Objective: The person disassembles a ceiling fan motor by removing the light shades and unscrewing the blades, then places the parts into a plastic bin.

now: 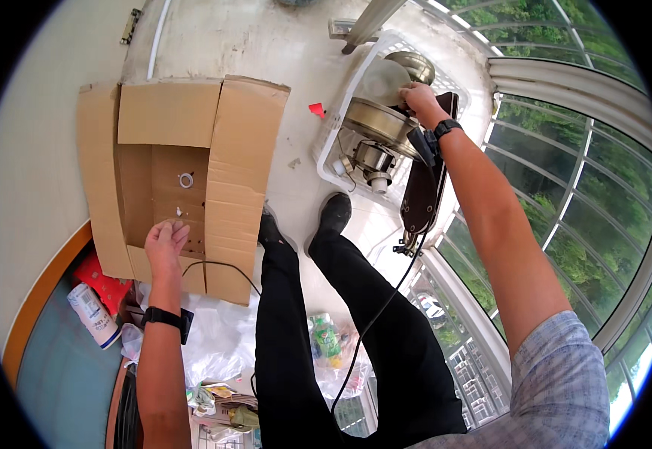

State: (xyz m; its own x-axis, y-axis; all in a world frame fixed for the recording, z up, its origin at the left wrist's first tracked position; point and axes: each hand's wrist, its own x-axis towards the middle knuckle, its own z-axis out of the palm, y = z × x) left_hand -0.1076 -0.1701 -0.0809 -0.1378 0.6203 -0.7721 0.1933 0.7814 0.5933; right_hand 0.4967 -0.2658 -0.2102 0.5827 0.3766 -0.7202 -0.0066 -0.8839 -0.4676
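My right hand (420,103) reaches into a white plastic basket (331,142) at the upper right, its fingers closed on the edge of a frosted bowl-shaped shade (383,81). Around it in the basket lie a brass-coloured dome (413,66), a wide brass-coloured round housing (378,123), a smaller metal fitting (373,157) and dark brown fan blades (420,196). My left hand (167,243) hangs over an opened cardboard box (165,120), fingers drawn together; what they hold, if anything, is too small to name. A white ring (186,180) and a tiny white scrap (179,212) show inside the box.
A red scrap (317,110) lies on the floor between box and basket. Clear plastic bags (221,340), a white bottle (93,314) and a red packet (101,280) are at the lower left. A black cable (371,322) crosses my legs. Barred windows (565,179) line the right side.
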